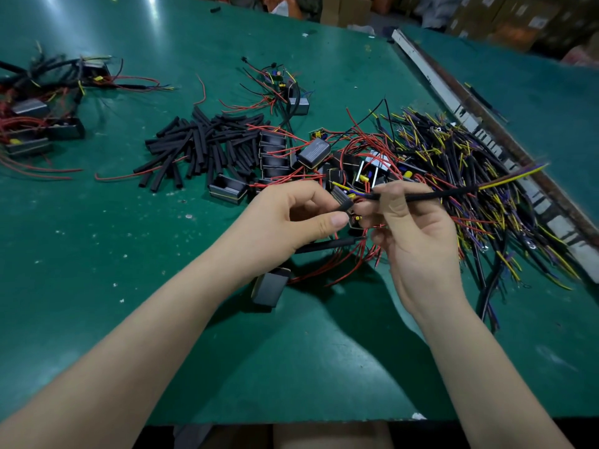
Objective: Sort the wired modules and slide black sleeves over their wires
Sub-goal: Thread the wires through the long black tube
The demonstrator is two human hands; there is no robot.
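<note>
The left hand (pixel 301 210) is pinching a small wired module (pixel 342 197) between thumb and fingers, just in front of the big heap of modules (pixel 324 157) in the middle of the green table (pixel 162 286). The right hand (pixel 411 228) is pinching a black sleeve (pixel 428 194) that already sits over the module's wires; yellow and purple wire tips (pixel 515 175) poke out of its far end, to the right of the heap. To do this step well, I think the left hand should keep the module steady while the right hand pushes the sleeve along the wires, all the way up to the module, with the wires kept straight and together so none bends or slips out. More loose black sleeves (pixel 201 147) lie just left of the heap. One grey module (pixel 313 152) on top of the heap has a label, but the writing is too small and blurry to read. No brand name can be made out.
</note>
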